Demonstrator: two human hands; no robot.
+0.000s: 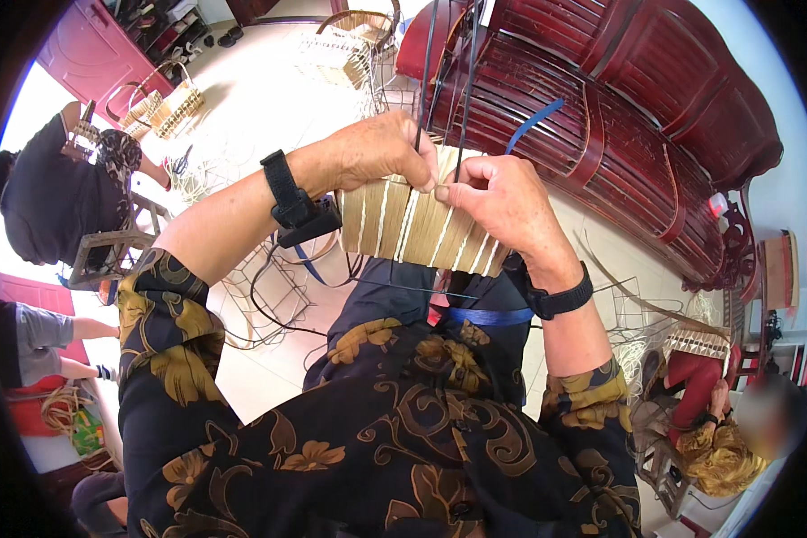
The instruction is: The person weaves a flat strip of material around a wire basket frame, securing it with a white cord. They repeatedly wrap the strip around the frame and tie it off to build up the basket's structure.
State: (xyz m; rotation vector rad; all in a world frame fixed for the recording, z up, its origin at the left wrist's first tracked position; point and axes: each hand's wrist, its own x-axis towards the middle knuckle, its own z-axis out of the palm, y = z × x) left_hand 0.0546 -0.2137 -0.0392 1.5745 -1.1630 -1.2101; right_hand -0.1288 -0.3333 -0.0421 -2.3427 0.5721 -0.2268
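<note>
A tan woven basket (421, 231) with white lacing in rows is in front of me, above my lap. My left hand (378, 154) is closed at its upper edge, thumb and fingertips pinched together. From the other side my right hand (504, 199) pinches the same edge, its thumb tip almost touching the left one. Whatever thin strand lies between the fingertips is too small to make out. Two long dark strips (468, 85) rise from the basket between my hands. A black band (282, 190) circles my left wrist, another (565, 296) my right.
A dark red wooden bench (547, 99) stands ahead on the right. Wire frames (264, 291) and loose pale strips (197, 175) lie about the floor. Finished-looking baskets (175, 108) stand at the far left. Other people sit at left and lower right, one with a woven piece (698, 342).
</note>
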